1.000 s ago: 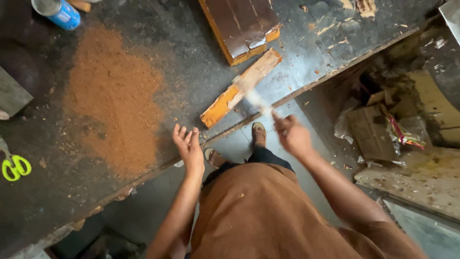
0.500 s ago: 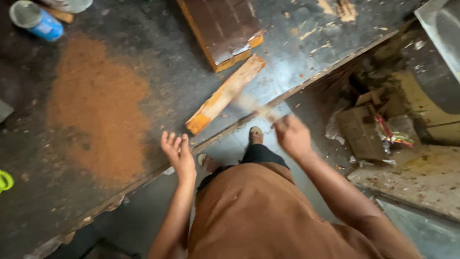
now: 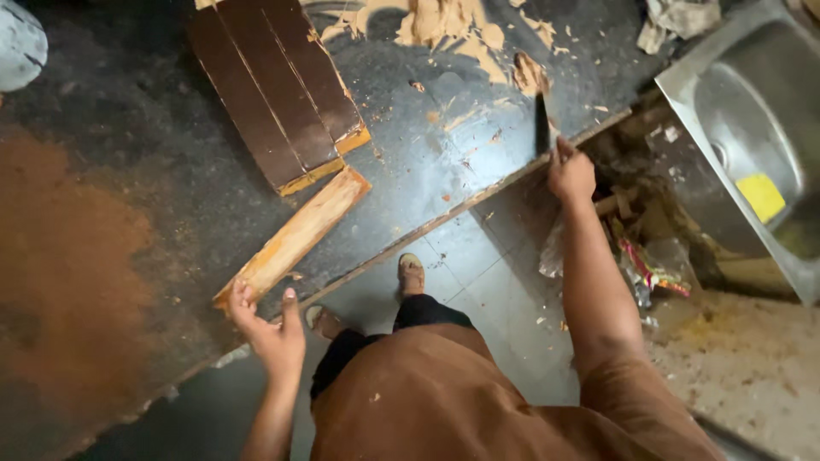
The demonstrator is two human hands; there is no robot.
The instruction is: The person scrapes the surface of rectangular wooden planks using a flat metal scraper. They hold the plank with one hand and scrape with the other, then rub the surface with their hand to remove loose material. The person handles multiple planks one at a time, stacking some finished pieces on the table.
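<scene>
A long pale wooden strip (image 3: 295,239) lies aslant on the dark worktop (image 3: 410,179). My left hand (image 3: 266,326) rests at the table's near edge, fingertips touching the strip's lower end. My right hand (image 3: 571,173) reaches to the right along the table edge and is closed around the handle of a dark flat blade (image 3: 541,124) that points up onto the worktop. Beyond the blade lies a smear of tan putty (image 3: 453,21). A stack of dark brown boards (image 3: 278,90) lies just above the strip.
A broad patch of reddish sawdust (image 3: 64,265) covers the worktop's left part. A steel sink (image 3: 756,128) with a yellow sponge (image 3: 760,196) sits at the right. Rubble and scraps (image 3: 649,256) lie below it. My feet stand on the tiled floor (image 3: 478,265).
My right hand has swung out to the right along the table edge with the blade. My left hand has moved onto the end of the wooden strip. The view has shifted closer and rightwards.
</scene>
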